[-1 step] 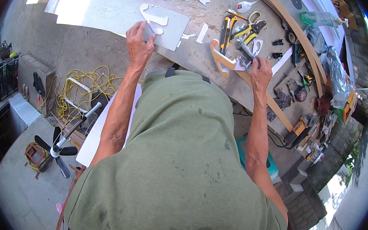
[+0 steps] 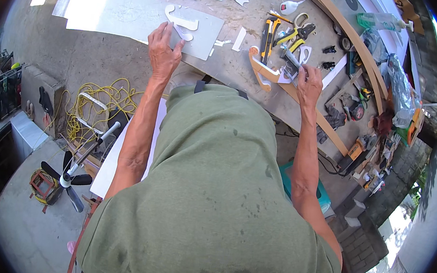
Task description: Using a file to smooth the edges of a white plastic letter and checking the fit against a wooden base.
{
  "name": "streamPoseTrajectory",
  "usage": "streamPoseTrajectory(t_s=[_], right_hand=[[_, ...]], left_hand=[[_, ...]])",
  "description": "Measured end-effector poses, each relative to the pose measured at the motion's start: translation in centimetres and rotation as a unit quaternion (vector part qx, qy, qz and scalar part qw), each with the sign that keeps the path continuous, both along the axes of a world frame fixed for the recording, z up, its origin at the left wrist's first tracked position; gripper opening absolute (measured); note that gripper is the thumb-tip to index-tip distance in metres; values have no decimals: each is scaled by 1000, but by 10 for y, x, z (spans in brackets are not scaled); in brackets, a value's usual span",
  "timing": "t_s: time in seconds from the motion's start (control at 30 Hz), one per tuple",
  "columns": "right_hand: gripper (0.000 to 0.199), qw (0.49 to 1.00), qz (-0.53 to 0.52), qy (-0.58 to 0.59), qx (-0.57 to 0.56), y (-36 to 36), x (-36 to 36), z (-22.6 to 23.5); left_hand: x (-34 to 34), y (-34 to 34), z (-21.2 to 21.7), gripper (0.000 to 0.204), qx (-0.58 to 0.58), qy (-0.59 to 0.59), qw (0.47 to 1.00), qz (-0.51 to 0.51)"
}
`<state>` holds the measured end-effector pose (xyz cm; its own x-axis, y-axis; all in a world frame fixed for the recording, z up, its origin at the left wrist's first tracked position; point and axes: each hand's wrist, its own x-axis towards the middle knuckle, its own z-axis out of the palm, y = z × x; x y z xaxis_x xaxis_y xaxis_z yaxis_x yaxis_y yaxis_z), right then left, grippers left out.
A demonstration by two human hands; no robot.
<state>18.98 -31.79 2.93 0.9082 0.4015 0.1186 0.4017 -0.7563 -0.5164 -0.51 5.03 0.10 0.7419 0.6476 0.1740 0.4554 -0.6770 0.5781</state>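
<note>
My left hand lies over the near edge of a pale grey flat sheet, palm down with the fingers stretched out. Right beside its fingertips, white curved cut-out pieces rest on that sheet. My right hand is over the bench, its thumb and fingers closed at the near end of a grey metal tool whose kind I cannot make out. Left of that tool lies a curved tan-and-white cut-out. A small white looped piece sits just beyond my right fingertips.
A yellow-and-black utility knife, yellow-handled pliers and a white squeeze bottle lie farther back. Long brown strips curve along the right. A tape measure and an angle grinder are at the right. A fan stands lower left.
</note>
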Motion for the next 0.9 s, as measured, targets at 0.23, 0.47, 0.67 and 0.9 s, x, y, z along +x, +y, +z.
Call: streamPoseTrajectory(t_s=[0.23, 0.47, 0.67, 0.9], right_hand=[[15, 996, -33, -45, -73, 7, 7, 6], [16, 997, -45, 49, 31, 41, -4, 11], [20, 997, 12, 48, -66, 80, 7, 13], [57, 891, 353, -138, -248, 96, 22, 10]], left_hand=[[7, 27, -6, 72, 107, 80, 987, -89], [6, 28, -15, 73, 91, 28, 992, -79], [4, 31, -14, 74, 74, 19, 994, -78], [1, 37, -15, 77, 49, 33, 995, -80]])
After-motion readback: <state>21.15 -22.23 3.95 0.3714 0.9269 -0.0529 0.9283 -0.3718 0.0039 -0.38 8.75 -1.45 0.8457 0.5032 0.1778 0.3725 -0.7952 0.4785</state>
